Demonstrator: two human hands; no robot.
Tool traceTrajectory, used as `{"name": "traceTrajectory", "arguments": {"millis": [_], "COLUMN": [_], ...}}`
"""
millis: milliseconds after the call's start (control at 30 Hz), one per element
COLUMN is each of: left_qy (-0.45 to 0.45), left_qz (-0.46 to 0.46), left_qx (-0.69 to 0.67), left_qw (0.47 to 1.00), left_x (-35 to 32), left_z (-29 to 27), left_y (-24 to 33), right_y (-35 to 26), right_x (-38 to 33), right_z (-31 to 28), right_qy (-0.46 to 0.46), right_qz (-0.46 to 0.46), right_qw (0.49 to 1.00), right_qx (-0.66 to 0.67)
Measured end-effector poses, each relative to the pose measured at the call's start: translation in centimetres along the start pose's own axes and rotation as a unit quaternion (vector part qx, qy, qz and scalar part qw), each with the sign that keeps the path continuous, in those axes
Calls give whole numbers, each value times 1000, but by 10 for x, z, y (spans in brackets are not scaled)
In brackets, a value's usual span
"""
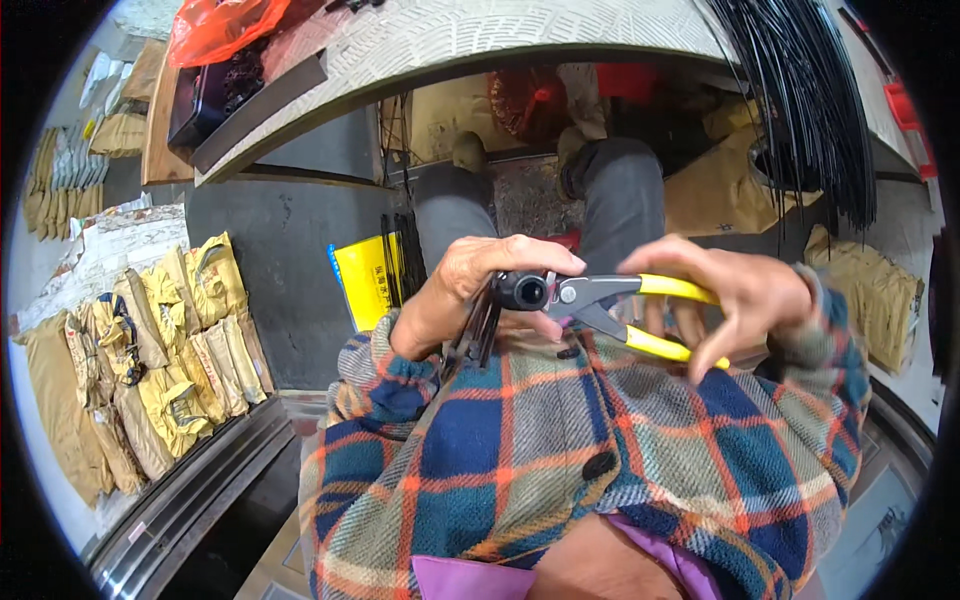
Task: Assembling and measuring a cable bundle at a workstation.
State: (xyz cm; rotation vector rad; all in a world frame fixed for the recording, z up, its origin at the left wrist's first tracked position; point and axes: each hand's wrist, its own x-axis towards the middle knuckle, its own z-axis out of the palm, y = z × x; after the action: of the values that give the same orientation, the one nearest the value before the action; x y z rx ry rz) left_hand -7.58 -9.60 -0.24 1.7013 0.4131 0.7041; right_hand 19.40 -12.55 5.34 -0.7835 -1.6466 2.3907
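My left hand is closed around a black piece with a round hollow end, and thin dark strips trail from it toward my forearm. A pair of pliers with grey metal jaws and yellow handles is in my right hand. The handles are spread apart, with some right fingers between them and the thumb by the lower one. At my left fingers, the pliers' head meets the side of the black piece. The jaw tips are partly hidden there. Both hands are in front of my plaid shirt, above my lap.
A worktable with a patterned top curves across the front. Many long thin black rods hang over its right side. Brown packages lie to the left, and another package to the right. A yellow packet is beside my left leg.
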Motion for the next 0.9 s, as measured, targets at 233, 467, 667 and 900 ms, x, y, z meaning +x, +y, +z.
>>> {"name": "traceTrajectory", "arguments": {"millis": [233, 467, 667, 900], "left_qy": [-16, 91, 175, 278], "left_qz": [-3, 80, 53, -9], "left_qx": [-60, 85, 70, 30], "left_qw": [998, 989, 981, 960], "left_x": [3, 1, -3, -6], "left_z": [2, 3, 14, 15], "left_y": [1, -11, -17, -17], "right_y": [-10, 7, 19, 33], "right_x": [-5, 10, 27, 51], "right_z": [8, -6, -3, -3], "right_qy": [60, 189, 273, 325], "right_qz": [1, -223, -181, -167], "right_qw": [935, 828, 731, 726], "right_qx": [-351, -478, -598, -582]}}
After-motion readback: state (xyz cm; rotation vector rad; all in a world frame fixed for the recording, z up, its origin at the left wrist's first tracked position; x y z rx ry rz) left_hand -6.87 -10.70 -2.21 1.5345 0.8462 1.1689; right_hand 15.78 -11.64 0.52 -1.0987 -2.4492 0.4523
